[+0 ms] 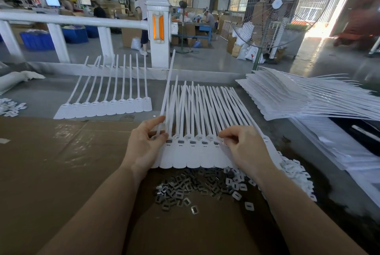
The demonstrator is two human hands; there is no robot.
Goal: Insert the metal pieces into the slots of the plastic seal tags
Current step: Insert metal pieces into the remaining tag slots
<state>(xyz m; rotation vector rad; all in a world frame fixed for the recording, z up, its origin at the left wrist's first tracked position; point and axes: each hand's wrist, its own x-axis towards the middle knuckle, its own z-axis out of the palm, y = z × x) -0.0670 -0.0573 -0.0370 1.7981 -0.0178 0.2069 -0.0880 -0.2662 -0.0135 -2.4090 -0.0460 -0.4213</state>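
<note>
At the far left, a few white plastic caps (11,106) are scattered on the grey bench. Next to them a joined strip of ten white seal tags (107,107) is laid flat, well apart from the work, seemingly set aside. In the middle, on the cardboard sheet (61,162), the working strip of seal tags (191,152) is held at both ends, presumably so that its slots stay level and facing up. The left hand (144,143) is curled at the strip's left end, and the tail of the outermost tag is pinched between thumb and forefinger and lifted clear of the others. Five slots between the hands show dark metal pieces already seated. The right hand (240,145) is curled over the strip's right end, fingertips pressed at a slot; whether a piece is held there cannot be told. The loose metal pieces (185,189) are heaped just in front, near both hands. Stacked tag strips (287,98) are kept further right.
</note>
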